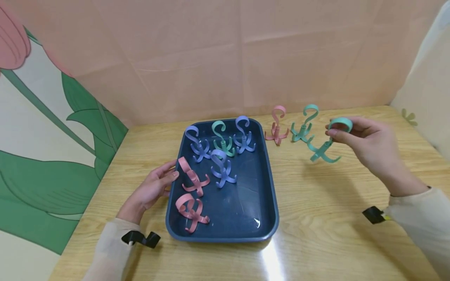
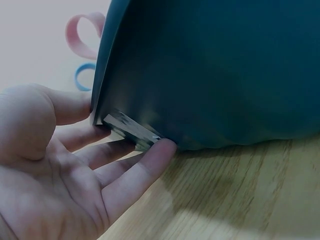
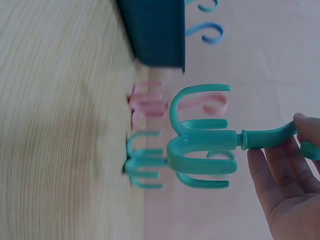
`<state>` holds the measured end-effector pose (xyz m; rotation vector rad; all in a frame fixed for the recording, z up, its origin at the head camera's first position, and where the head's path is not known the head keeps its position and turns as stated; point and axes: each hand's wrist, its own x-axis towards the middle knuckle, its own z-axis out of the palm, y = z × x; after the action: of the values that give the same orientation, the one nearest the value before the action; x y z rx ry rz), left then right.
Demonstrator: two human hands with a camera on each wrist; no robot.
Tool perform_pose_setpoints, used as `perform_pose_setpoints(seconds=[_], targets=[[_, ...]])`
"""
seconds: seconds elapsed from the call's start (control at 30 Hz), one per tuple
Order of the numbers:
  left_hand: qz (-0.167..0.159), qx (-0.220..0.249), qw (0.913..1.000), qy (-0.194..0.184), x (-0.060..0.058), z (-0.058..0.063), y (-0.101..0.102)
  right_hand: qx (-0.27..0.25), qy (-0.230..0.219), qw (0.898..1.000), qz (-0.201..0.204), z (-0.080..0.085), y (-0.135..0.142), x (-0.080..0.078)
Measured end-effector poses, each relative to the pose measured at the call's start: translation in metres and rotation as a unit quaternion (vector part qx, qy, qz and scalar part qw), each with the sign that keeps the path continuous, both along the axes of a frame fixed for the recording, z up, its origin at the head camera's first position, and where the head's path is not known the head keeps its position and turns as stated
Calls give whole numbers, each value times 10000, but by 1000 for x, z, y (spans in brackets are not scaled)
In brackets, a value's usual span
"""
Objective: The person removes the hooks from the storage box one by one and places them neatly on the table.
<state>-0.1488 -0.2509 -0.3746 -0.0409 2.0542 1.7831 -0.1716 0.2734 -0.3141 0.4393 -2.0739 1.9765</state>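
Nearest me on the head view I count two pale sleeves [image 1: 110, 249], one at each side, both over a wood-grain table [image 1: 316, 253]. Just beyond is one dark blue tray [image 1: 242, 237], holding six hooks: closest, two pink hooks [image 1: 193, 177] along the left wall; next, one purple hook near the middle; then, at the far end, two more purple hooks [image 1: 243, 140] with one green hook [image 1: 223, 146] between them. My left hand [image 1: 151, 191] has hold of the tray's left side, thumb at the rim and fingers bent against the outside, under the edge. My right hand [image 1: 377, 150] pinches a second green hook [image 1: 323, 150] by its curved top between thumb and fingers, holding it above the table to the right of the tray; on the right wrist view I count four prongs on it. Farther off, two hooks stand on the table beyond the tray's right side, one pink [image 1: 277, 130] and one green [image 1: 303, 130]. That makes nine: three of each colour. At the back hangs one peach cloth [image 1: 197, 58].
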Motion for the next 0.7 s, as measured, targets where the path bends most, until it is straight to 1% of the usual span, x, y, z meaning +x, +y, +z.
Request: perform_pose_setpoints(seconds=[0.07, 0.2, 0.4, 0.7], targets=[[-10, 2, 10000, 13, 0, 0, 0, 114, -106, 9998, -84, -1, 8, -4], [-32, 14, 10000, 44, 0, -1, -1, 170, -279, 9994, -152, -4, 22, -12], [-16, 42, 10000, 53, 0, -1, 0, -193, -637, 9976, -193, -8, 37, -27], [7, 27, 10000, 15, -1, 0, -1, -607, -1099, 9912, -409, -11, 47, -51]])
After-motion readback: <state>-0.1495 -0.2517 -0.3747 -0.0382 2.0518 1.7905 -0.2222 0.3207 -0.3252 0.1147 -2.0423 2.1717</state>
